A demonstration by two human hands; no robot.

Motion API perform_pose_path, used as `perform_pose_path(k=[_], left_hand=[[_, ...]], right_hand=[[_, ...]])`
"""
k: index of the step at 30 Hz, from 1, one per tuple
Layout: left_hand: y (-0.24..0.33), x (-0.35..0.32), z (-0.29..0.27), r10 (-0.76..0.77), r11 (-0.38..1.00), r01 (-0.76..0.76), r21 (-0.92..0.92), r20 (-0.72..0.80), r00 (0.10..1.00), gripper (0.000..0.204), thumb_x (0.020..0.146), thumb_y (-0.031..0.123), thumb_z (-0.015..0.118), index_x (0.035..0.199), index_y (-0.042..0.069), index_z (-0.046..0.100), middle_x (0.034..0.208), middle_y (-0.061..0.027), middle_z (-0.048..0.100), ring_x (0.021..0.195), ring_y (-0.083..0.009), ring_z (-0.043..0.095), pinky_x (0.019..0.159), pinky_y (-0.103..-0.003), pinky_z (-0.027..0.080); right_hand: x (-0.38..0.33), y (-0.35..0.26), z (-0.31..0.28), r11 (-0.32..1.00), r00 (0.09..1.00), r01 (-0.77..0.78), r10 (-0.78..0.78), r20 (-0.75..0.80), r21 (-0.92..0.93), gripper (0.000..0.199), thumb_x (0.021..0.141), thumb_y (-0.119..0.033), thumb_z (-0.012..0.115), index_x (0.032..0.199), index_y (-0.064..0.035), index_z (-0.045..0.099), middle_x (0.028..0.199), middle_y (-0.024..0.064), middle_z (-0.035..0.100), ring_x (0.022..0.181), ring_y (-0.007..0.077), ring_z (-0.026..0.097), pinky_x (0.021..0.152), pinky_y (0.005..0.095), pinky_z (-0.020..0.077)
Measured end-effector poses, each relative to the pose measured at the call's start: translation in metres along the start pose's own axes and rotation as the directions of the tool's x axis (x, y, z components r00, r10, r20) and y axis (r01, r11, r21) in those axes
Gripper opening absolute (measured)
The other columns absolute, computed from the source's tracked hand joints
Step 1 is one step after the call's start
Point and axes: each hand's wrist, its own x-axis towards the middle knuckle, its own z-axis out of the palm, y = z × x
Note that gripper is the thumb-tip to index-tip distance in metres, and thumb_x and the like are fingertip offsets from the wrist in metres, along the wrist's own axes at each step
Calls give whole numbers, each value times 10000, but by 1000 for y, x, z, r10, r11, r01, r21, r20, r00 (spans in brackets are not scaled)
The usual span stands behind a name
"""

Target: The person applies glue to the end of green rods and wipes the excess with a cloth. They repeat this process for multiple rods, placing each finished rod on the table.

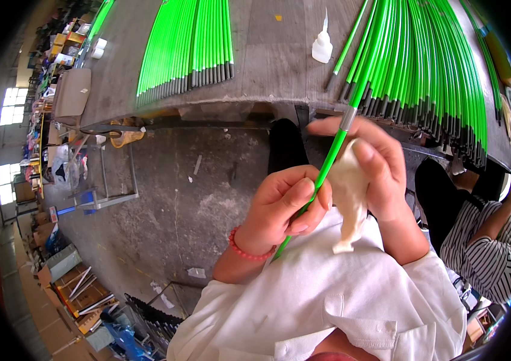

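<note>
A thin green rod [331, 157] runs slantwise up from my lap to the table, with a silver sleeve [348, 118] where it meets a thicker green section. My left hand [285, 201], a red bead bracelet at its wrist, is closed round the rod below the sleeve. In my right hand [384, 171] a cream cloth [351, 207] is pinched by the thumb and hangs down beside the rod. The right index finger reaches behind the sleeve; whether it touches cannot be made out.
Green rods with dark ends lie in a left bundle [186, 48] and a larger right bundle [424, 66] on the grey table [267, 66]. Between them stands a white dropper bottle [322, 45]. A person in a striped top [484, 253] sits at right. A metal frame [117, 195] stands left.
</note>
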Motion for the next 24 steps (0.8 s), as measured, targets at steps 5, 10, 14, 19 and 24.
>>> perform_pose_path(k=[5, 10, 14, 19, 24], left_hand=[[-14, -26, -12, 31, 874, 61, 482, -181, 983, 213, 926, 219, 504, 934, 10, 548, 570, 20, 423, 474, -41, 357, 438, -208, 271], [-62, -99, -73, 486, 99, 244, 965, -261, 834, 168, 867, 118, 533, 1010, 33, 557, 812, -118, 608, 686, -287, 584, 601, -342, 452], [-71, -153, -126, 588, 103, 596, 796, -532, 609, 208, 881, 118, 505, 1064, 34, 558, 939, -153, 616, 834, -330, 603, 731, -362, 477], [31, -95, -115, 769, 11, 479, 878, -314, 557, 234, 908, 113, 471, 1108, 18, 546, 1037, -165, 593, 957, -303, 573, 826, -364, 442], [123, -10, -140, 844, -321, 451, 832, 36, 534, 214, 889, 88, 498, 1060, -28, 552, 961, -184, 592, 881, -322, 571, 797, -384, 446]], right_hand=[[12, -4, 8, 999, 1000, 11, -10, 18, -31, 204, 908, -189, 557, 782, -29, 577, 698, -13, 560, 618, 40, 482, 562, 194, 375], [43, -25, -11, 941, 957, 272, -242, -160, 203, 287, 943, -265, 477, 821, -24, 574, 719, -1, 553, 587, 44, 443, 540, 195, 355], [55, -21, 0, 968, 979, 172, -148, -137, 182, 303, 941, -272, 479, 1038, 1, 566, 934, 44, 595, 745, 57, 492, 670, 204, 405], [41, 20, 21, 982, 982, -163, 152, 110, 95, 194, 914, -206, 550, 946, -21, 597, 895, -14, 582, 752, 37, 455, 675, 189, 380], [24, 19, 12, 977, 977, -214, 214, 5, -7, 167, 904, -157, 537, 881, -6, 603, 759, -26, 552, 658, 20, 435, 584, 180, 355]])
